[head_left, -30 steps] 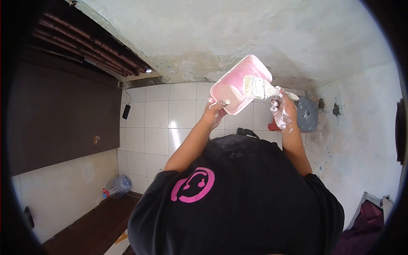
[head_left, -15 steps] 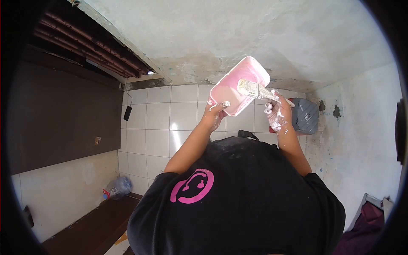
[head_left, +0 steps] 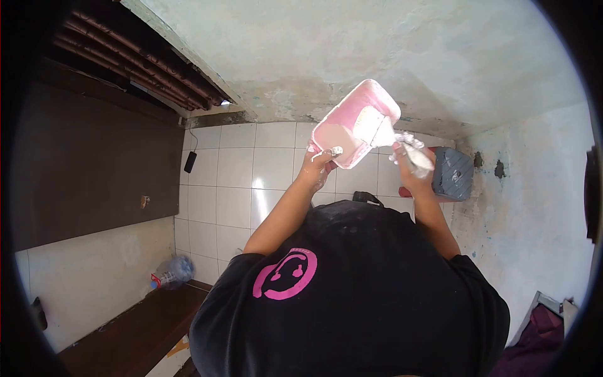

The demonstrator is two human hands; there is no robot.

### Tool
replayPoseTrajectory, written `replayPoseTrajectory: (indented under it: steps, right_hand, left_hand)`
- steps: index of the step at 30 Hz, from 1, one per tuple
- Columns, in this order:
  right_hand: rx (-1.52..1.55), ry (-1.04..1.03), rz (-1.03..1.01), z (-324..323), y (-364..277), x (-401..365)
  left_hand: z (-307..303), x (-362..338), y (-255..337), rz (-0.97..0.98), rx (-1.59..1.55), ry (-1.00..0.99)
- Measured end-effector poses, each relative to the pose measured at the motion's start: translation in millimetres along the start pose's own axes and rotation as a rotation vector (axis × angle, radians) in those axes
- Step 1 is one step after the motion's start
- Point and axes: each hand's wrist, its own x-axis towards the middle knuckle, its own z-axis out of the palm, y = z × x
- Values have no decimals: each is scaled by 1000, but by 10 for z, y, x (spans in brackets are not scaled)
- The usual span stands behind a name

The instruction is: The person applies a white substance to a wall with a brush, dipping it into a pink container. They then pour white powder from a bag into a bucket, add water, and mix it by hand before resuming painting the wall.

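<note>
A pink rectangular paint tub (head_left: 347,113) with pale paint in it is held tilted in front of me. My left hand (head_left: 321,166) grips its near left corner, the white-smeared thumb over the rim. In my right hand (head_left: 413,169) is a wide paintbrush (head_left: 381,133), held by its handle. The brush's whitish bristles overlap the tub's opening, close to the right-hand rim. White paint covers the fingers of my right hand and the handle, which is slightly blurred.
Ahead rises a patchy, stained wall (head_left: 301,63); another wall (head_left: 527,188) stands on the right. A grey and red box-like thing (head_left: 453,174) sits on the tiled floor (head_left: 235,169). At left are a dark panel (head_left: 94,169), a black device on a cord (head_left: 190,162) and a large plastic bottle (head_left: 174,273).
My right hand has turned, swinging the brush handle down toward me and showing the brush's broad face. The bristles stay over the tub, which has barely moved.
</note>
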Motion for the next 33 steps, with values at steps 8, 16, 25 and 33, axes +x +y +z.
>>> replayPoseTrajectory:
  steps: [8,16,25,33]
  right_hand:
    - [-546,-180,-864,73,-181,79]
    - [-585,-186,-710,83,-278,25]
    - [-184,-157,115,52,-121,76]
    - [-14,-30,263,28,112,133]
  left_hand:
    - [-54,36,-52,-5,-57,-22]
    - [-166,26,-43,-173,-145,-46]
    - [-275,38,-115,-152,-58,-7]
    - [-188,0,23,-62,-1,-5]
